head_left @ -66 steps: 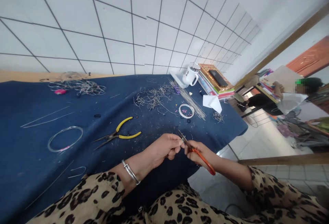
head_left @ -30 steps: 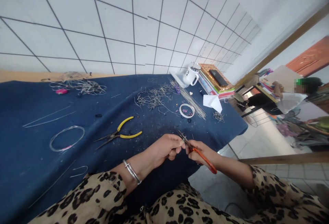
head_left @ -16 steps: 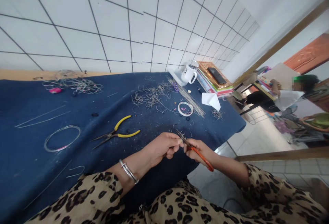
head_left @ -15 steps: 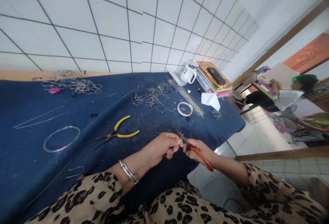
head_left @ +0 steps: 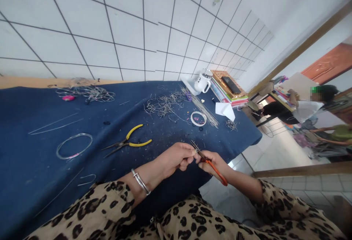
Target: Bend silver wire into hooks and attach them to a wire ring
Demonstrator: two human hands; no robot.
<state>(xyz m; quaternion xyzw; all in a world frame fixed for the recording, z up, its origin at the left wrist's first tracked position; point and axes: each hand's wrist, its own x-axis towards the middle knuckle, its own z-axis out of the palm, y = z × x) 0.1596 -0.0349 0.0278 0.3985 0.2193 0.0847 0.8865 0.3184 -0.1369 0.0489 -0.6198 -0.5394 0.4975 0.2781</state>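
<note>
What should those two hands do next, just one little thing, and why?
Perhaps ease the left hand back a touch: the orange-handled tool in the right hand has its dark front end right by the left fingertips. They look pinched together, and anything between them is too small to make out.

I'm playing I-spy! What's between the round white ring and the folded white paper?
In the head view, a bundle of straight grey wires lies between ring and paper.
</note>
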